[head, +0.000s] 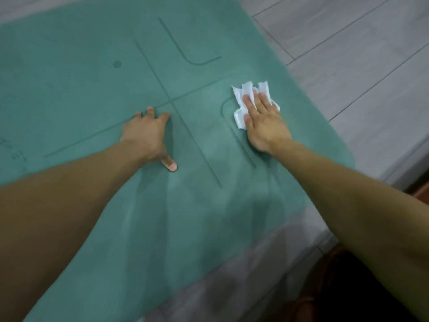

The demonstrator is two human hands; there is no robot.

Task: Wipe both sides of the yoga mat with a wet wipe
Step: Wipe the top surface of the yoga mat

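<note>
Grey plank floor [348, 43] under the yoga mat [81, 77]. Left hand [146, 135] braces it, fingers spread flat; right hand [264, 122] presses the wet wipe [243, 94] flat-palmed near the mat's edge. I'd wipe in overlapping strokes, keeping the wipe bunched under the palm.

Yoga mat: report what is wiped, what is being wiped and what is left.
Done: paler streaky patches on the mat near the person suggest that part has been wiped, though this is uncertain. In hand: the right hand presses the wipe flat near the mat's right edge, while the left hand braces the mat. Left: the far part and the whole underside, not yet turned up.
</note>
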